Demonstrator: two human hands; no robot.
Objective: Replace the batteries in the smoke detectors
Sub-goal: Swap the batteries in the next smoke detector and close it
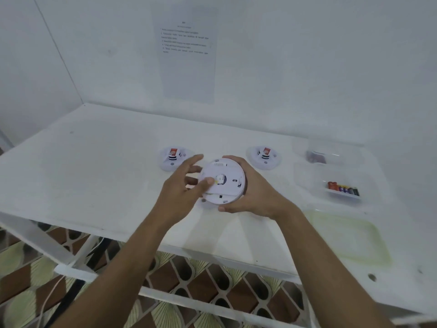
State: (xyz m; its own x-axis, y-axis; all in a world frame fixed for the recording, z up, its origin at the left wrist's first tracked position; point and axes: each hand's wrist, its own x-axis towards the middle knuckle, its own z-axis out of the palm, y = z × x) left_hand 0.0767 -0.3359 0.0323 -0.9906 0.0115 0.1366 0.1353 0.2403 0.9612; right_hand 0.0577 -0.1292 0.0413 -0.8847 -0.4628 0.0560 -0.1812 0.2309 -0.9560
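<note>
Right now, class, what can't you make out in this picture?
Head view:
- Sheet text: too small, blurred.
- Detector far face: turned away; right hand hides its rim.
- Battery bay: left hand thumb covers part.
- Far box contents: blurred dark lump.

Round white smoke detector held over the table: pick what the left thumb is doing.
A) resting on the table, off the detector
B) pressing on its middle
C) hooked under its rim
B: the left hand lays its thumb on the middle of the round white smoke detector, while the right hand grips the rim.
</note>
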